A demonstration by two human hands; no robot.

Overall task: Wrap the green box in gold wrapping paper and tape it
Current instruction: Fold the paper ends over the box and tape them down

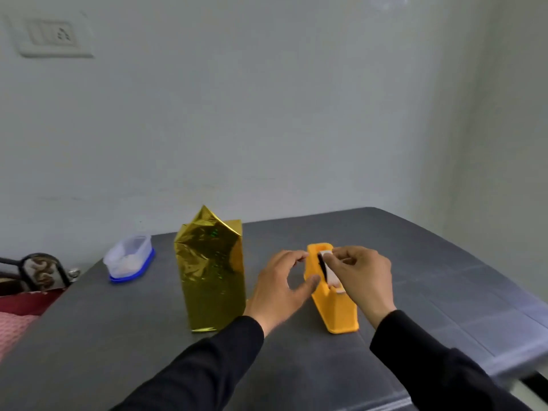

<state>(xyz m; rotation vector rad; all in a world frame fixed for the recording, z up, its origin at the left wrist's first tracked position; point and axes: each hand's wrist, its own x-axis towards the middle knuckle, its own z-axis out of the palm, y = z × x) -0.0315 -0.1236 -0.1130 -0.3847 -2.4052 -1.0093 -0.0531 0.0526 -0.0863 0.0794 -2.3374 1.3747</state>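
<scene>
The box stands upright on the dark grey table, fully covered in gold wrapping paper; no green shows. The paper's top end sticks up in loose, unfolded points. To its right sits an orange tape dispenser holding a tape roll. My left hand curls around the dispenser's left side, thumb against it. My right hand is over the dispenser's top and pinches the tape end at the roll.
A clear plastic container with a blue lid, upside down, lies at the table's far left. A dark ornate metal frame and red-pink fabric sit beyond the left edge. A wall socket is on the wall.
</scene>
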